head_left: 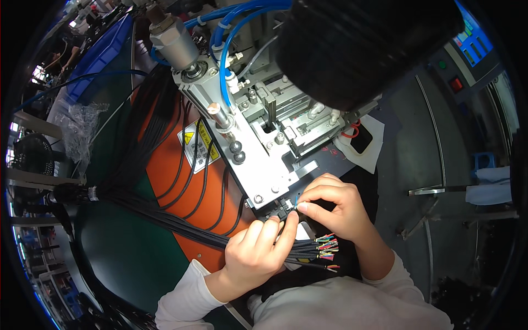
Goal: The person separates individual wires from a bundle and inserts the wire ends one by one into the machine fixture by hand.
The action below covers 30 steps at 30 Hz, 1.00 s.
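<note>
At the front edge of a metal press machine (250, 159), both my hands work close together over a small black fixture (281, 209) with a white piece in it. My right hand (338, 206) pinches a thin blue wire (297, 200) between thumb and forefinger beside the fixture. Fingers curled, my left hand (254, 250) has its fingertips against the fixture's near side; what they grip is hidden. Under the left hand runs a bundle of black cables (181, 219). Their stripped ends with coloured wires (328, 247) fan out to its right, near my lap.
An orange panel (165, 181) lies over the green table (115, 253) on the left. Blue air hoses (223, 60) rise from the machine. A large black cylinder (368, 49) overhangs its right part. A control box with a red button (456, 84) stands far right; a blue bin (104, 58) is far left.
</note>
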Motion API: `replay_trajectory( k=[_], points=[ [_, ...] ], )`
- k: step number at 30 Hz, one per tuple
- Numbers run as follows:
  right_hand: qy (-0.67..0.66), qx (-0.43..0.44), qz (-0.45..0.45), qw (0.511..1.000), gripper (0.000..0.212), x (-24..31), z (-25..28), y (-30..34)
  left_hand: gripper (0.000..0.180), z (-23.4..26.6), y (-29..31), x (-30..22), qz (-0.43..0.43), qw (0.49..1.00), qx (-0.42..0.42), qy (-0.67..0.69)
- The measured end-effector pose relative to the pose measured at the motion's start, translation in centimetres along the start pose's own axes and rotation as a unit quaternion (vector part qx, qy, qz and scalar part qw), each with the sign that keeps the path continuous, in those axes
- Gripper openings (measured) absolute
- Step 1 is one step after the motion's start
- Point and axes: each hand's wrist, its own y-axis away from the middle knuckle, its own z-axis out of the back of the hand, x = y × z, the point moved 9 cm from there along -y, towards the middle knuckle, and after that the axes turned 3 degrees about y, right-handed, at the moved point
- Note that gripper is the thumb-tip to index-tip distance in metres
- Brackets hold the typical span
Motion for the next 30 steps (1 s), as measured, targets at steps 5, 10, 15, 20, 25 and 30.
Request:
replay_trajectory(
  k=[5,10,15,20,25,30],
  points=[
    [0.145,-0.023,0.065,0.987,0.008,0.4,-1.3,-0.1,0.041,-1.2,0.2,0.2,0.034,0.996,0.072,-0.036],
    [0.157,-0.018,0.066,0.985,0.01,0.3,-1.6,0.2,0.04,-1.4,0.1,0.3,0.056,0.994,0.079,-0.06],
    [0.032,-0.07,0.0,0.997,0.007,-2.3,-1.5,0.5,0.038,-1.5,-0.1,0.4,0.045,0.996,0.059,-0.046],
    [-0.115,-0.035,-0.138,0.983,0.006,-5.1,-2.6,0.9,0.034,-1.1,0.1,0.9,0.037,0.998,0.034,-0.023],
    [0.018,-0.059,0.033,0.998,0.014,-0.8,-1.9,0.0,0.026,-0.7,0.0,1.5,0.033,0.999,0.017,-0.022],
    [0.084,-0.119,0.055,0.988,0.011,-0.7,-0.2,0.9,0.024,-0.6,-0.6,0.6,0.055,0.995,0.077,-0.016]
  ],
)
